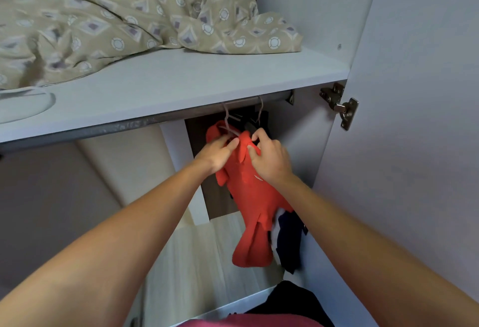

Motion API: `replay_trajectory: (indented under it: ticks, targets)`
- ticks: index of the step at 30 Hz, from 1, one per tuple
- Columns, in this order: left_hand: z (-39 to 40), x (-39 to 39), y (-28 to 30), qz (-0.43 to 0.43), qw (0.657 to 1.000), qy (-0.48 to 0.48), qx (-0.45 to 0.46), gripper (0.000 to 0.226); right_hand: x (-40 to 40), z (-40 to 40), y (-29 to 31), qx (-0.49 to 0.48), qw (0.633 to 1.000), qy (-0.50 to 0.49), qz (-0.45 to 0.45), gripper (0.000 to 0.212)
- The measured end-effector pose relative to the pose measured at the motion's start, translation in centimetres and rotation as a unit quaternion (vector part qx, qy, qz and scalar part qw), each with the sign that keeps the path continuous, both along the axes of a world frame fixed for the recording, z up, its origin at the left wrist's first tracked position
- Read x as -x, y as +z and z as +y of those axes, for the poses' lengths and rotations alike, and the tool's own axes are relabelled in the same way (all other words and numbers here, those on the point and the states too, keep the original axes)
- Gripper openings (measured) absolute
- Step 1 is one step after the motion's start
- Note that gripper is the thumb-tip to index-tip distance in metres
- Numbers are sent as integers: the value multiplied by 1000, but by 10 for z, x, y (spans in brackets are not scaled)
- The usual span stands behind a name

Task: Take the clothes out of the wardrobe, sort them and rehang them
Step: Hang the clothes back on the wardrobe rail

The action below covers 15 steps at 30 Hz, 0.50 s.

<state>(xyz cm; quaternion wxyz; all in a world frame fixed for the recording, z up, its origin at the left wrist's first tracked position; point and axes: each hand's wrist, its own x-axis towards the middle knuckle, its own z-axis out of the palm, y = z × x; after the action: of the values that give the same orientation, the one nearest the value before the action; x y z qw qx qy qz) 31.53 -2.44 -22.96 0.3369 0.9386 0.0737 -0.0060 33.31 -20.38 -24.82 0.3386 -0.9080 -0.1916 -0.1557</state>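
A red-orange shirt point(246, 197) hangs on a thin hanger point(228, 119) hooked over the metal wardrobe rail point(181, 115). My left hand point(216, 152) grips the shirt's collar area on the left. My right hand point(269, 157) pinches the collar fabric on the right. Behind the red shirt a dark garment point(289, 243) with white patches hangs from a second hanger hook point(260, 109); most of it is hidden.
A grey shelf point(181, 80) above the rail carries a patterned beige duvet point(116, 16). The open wardrobe door point(414, 145) with its hinge point(339, 105) stands at the right. Dark cloth point(290, 298) lies low near my body. Pale wardrobe floor point(197, 262) lies below.
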Motion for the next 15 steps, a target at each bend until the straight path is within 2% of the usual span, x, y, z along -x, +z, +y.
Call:
replay_trajectory:
  ticks: [3, 8, 15]
  targets:
    - [-2, -1, -3, 11, 1000, -3, 10, 58, -5, -6, -3, 51, 997, -28, -45, 21]
    - [-2, 0, -9, 15, 1000, -11, 1, 61, -12, -15, -11, -4, 995, -95, 3, 19]
    - [-11, 32, -16, 17, 1000, -7, -23, 58, -11, -25, -14, 45, 984, -170, 27, 23]
